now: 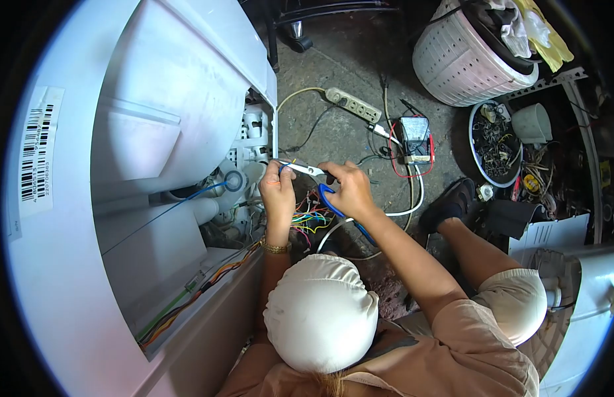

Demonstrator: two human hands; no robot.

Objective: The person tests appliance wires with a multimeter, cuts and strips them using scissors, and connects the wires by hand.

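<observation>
My right hand [350, 188] is closed round a pair of scissors [330, 198] with blue handles. Their pale blades reach left to the fingertips of my left hand [278, 195]. Thumb and fingers of that hand pinch thin wires [287, 166], with orange and blue showing at the blades. Whether the blades are shut on the wires is too small to tell. Below the hands hangs a bundle of loose coloured wires [310, 218]. On the left stands a white appliance [188, 99] with its inside exposed, where a blue wire [188, 198] and a wire harness [208, 284] run.
A power strip [353, 104] and a boxy device with red and black leads [416, 139] lie on the floor. Further right are a white perforated basket [472, 59], a basin of small metal parts [476, 162] and a grey cup [532, 124]. My sandalled foot [449, 205] is close by.
</observation>
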